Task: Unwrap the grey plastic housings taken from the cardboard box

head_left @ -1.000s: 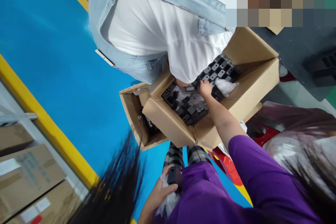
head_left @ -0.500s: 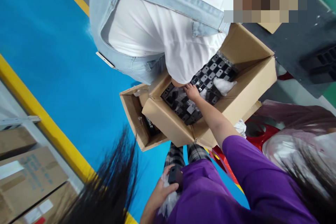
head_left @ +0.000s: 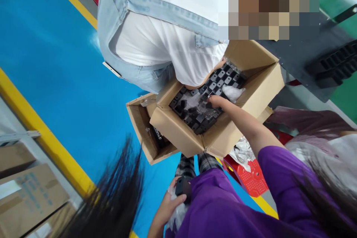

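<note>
Block — clasped in left fingers | right fingers — at packed blocks, grip unclear

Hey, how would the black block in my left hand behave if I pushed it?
The black block is probably stiff, since its edges look straight in your left hand. Its flat faces suggest it would slide rather than roll.

There are two open cartons, many packed blocks and one held block.
</note>
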Demonstrator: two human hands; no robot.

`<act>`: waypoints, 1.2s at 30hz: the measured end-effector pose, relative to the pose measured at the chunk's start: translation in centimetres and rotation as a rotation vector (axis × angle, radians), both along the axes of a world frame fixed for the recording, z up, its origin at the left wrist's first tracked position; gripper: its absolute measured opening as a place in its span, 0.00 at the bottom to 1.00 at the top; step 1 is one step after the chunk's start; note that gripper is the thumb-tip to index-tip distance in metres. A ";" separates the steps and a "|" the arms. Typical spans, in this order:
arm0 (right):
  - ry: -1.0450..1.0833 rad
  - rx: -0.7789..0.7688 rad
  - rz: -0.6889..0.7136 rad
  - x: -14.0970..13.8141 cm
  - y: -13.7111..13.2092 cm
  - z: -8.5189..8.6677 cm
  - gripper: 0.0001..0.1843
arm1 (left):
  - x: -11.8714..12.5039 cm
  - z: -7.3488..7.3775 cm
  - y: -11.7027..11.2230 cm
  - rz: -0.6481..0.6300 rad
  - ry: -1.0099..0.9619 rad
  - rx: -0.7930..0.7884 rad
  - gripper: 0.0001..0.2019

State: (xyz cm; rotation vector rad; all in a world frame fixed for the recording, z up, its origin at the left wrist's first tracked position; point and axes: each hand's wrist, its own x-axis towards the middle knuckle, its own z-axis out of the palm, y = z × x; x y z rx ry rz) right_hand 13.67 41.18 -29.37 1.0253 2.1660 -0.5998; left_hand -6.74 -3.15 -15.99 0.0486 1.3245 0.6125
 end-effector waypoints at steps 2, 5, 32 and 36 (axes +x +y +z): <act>-0.059 0.040 -0.054 1.2 0.6 0.0 0.19 | 0.2 0.0 0.3 -0.001 -0.013 -0.001 0.40; -0.108 0.112 -0.152 1.3 0.8 -0.4 0.25 | 0.6 -0.1 0.4 -0.001 -0.027 -0.001 0.39; -0.064 0.264 -0.433 -0.5 2.9 -1.2 0.24 | 1.6 -2.8 -1.6 0.055 0.028 -0.001 0.28; -0.160 0.189 -0.479 0.1 1.7 -1.0 0.30 | 2.0 -2.6 -1.0 0.071 0.009 -0.017 0.35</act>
